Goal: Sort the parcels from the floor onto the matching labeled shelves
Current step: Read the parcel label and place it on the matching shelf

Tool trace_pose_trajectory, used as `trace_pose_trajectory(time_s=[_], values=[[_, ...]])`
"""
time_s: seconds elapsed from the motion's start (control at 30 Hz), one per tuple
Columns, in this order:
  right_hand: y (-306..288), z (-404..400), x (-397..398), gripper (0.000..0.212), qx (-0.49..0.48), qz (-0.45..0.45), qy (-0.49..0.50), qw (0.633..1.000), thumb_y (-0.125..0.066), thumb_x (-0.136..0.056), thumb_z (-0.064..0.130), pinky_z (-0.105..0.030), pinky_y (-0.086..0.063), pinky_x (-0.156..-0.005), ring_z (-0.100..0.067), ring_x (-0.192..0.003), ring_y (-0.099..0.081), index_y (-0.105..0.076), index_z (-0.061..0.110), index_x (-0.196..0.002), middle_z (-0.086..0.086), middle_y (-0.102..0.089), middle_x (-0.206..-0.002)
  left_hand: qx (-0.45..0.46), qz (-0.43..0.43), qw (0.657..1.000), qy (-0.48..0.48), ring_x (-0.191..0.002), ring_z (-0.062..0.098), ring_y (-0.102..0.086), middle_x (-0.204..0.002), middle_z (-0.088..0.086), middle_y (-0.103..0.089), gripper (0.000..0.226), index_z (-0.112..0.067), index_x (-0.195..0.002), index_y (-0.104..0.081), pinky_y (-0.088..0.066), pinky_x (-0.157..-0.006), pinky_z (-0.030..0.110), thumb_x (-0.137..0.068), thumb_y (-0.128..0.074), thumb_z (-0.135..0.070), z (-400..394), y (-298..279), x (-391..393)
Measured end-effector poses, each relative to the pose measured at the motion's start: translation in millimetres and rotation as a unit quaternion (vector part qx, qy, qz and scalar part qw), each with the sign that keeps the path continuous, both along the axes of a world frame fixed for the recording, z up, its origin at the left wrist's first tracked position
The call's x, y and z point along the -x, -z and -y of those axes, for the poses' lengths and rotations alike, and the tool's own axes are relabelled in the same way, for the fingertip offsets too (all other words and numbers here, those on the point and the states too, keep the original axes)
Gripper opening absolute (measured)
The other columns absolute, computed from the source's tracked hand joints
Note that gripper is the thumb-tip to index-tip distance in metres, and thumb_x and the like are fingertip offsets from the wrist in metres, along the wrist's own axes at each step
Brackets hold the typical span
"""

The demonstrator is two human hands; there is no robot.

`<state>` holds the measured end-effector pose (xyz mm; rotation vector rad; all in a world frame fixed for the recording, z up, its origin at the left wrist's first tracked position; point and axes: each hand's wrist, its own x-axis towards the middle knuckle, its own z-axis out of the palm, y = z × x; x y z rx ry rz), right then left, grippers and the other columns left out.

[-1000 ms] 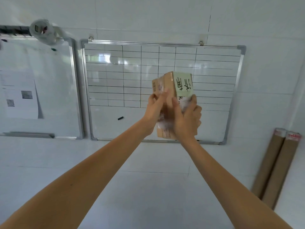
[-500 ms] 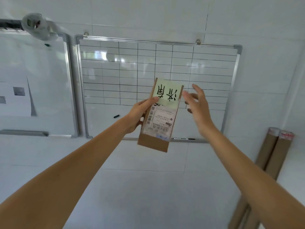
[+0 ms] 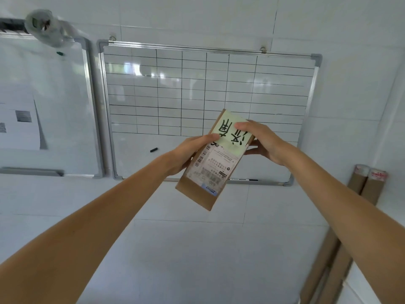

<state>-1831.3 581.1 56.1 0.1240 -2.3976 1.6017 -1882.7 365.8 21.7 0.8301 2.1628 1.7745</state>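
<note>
A brown cardboard parcel [image 3: 208,172] is held up in front of a white tiled wall, tilted, with a white shipping label and a pale green note bearing black handwritten characters facing me. My left hand [image 3: 188,150] grips its left edge, thumb on the front. My right hand [image 3: 260,141] holds its upper right corner, thumb pressed on the green note. No shelves or floor parcels are in view.
A gridded whiteboard [image 3: 197,88] hangs on the wall behind the parcel, with a second whiteboard [image 3: 43,106] carrying papers to its left. Cardboard tubes [image 3: 359,194] lean in the right corner. A wall-mounted device [image 3: 43,25] sits top left.
The parcel was turned so its labelled face shows. My right hand let go for a moment, then came back onto the upper right corner. The parcel sits a little lower now.
</note>
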Motion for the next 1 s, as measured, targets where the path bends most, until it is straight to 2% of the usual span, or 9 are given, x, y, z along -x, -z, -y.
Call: trace_pose_trajectory(time_s=[0.1, 0.2, 0.27, 0.37, 0.47, 0.6, 0.73, 0.83, 1.0], values=[[-1.4, 0.9, -0.2, 0.061, 0.017, -0.037, 0.046, 0.998, -0.073, -0.082, 0.053, -0.047, -0.058, -0.099, -0.024, -0.102, -0.068, -0.059, 0.029, -0.136, -0.004, -0.072, -0.115, -0.042, -0.029, 0.995, -0.080, -0.100, 0.023, -0.070, -0.116, 0.004, -0.073, 0.047, -0.022, -0.124, -0.066, -0.060, -0.085, 0.033, -0.086, -0.070, -0.050, -2.0, -4.6, -3.8], [5.5, -0.6, -1.0, 0.064, 0.091, -0.083, 0.105, 0.987, -0.070, -0.093, 0.044, -0.041, -0.055, -0.096, -0.014, -0.095, -0.065, -0.045, 0.025, -0.150, 0.002, -0.070, -0.106, -0.040, -0.066, 0.961, -0.267, -0.135, 0.027, -0.045, -0.153, 0.004, -0.042, 0.093, -0.027, -0.151, -0.037, -0.042, -0.109, 0.046, -0.073, -0.080, -0.056, -6.5, -0.1, 2.4], [12.1, 3.6, 0.8, 0.066, 0.173, -0.105, 0.133, 0.970, -0.067, -0.096, 0.043, -0.037, -0.054, -0.090, -0.015, -0.097, -0.064, -0.039, 0.024, -0.152, 0.004, -0.068, -0.104, -0.056, 0.030, 0.940, -0.334, -0.145, 0.034, -0.028, -0.159, 0.008, -0.027, 0.115, -0.026, -0.157, -0.016, -0.031, -0.114, 0.056, -0.069, -0.081, -0.059, -10.3, 3.8, 1.2], [22.6, 18.4, 9.1, 0.072, 0.263, -0.128, 0.152, 0.944, -0.069, -0.094, 0.045, -0.030, -0.051, -0.079, -0.013, -0.101, -0.064, -0.036, 0.024, -0.154, -0.005, -0.067, -0.125, -0.253, 0.273, 0.911, -0.180, -0.130, 0.044, -0.048, -0.149, 0.015, -0.041, 0.086, -0.011, -0.140, -0.041, -0.039, -0.106, 0.067, -0.076, -0.078, -0.055, -18.8, 8.6, -2.4], [30.8, 37.7, 8.1, 0.092, 0.311, -0.142, 0.154, 0.927, -0.073, -0.076, 0.060, -0.027, -0.051, -0.076, -0.014, -0.110, -0.063, -0.034, 0.029, -0.153, -0.010, -0.057, -0.142, -0.383, 0.301, 0.864, -0.125, -0.102, 0.033, -0.063, -0.132, 0.019, -0.053, 0.045, -0.009, -0.103, -0.054, -0.050, -0.099, 0.057, -0.085, -0.074, -0.045, -24.7, 16.4, -3.4], [42.9, 51.0, 3.3, 0.107, 0.344, -0.129, 0.144, 0.919, -0.073, -0.058, 0.066, -0.030, -0.053, -0.074, -0.017, -0.117, -0.061, -0.032, 0.036, -0.152, -0.006, -0.047, -0.149, -0.447, 0.293, 0.834, -0.136, -0.118, 0.036, -0.054, -0.136, 0.012, -0.049, 0.056, -0.022, -0.128, -0.050, -0.049, -0.087, 0.063, -0.083, -0.076, -0.044, -31.0, 9.5, -5.1], [61.3, 79.5, 0.5, 0.102, 0.363, -0.103, 0.121, 0.918, -0.081, -0.065, 0.057, -0.039, -0.058, -0.087, -0.022, -0.125, -0.057, -0.029, 0.041, -0.151, -0.003, -0.039, -0.147, -0.439, 0.244, 0.853, -0.145, -0.097, 0.038, -0.064, -0.107, 0.013, -0.065, 0.055, -0.027, -0.133, -0.039, -0.049, -0.090, 0.070, -0.089, -0.068, -0.044, -43.5, 1.4, -10.8], [78.4, 95.6, 0.7, 0.101, 0.373, -0.082, 0.137, 0.914, -0.080, -0.071, 0.057, -0.048, -0.050, -0.107, -0.025, -0.127, -0.054, -0.024, 0.039, -0.152, -0.002, -0.038, -0.145, -0.414, 0.213, 0.876, -0.129, -0.097, 0.035, -0.068, -0.115, 0.013, -0.068, 0.065, -0.038, -0.142, -0.028, -0.054, -0.079, 0.068, -0.090, -0.063, -0.052, -42.8, 1.2, -6.9], [92.2, 89.8, -3.2, 0.105, 0.336, -0.067, 0.120, 0.932, -0.077, -0.079, 0.054, -0.023, -0.045, -0.085, -0.018, -0.123, -0.055, -0.013, 0.029, -0.158, -0.007, -0.052, -0.147, -0.302, 0.099, 0.936, -0.154, -0.093, 0.027, -0.070, -0.105, -0.001, -0.072, 0.067, -0.049, -0.142, -0.031, -0.059, -0.076, 0.052, -0.086, -0.067, -0.050, -28.7, -5.5, 0.8]])
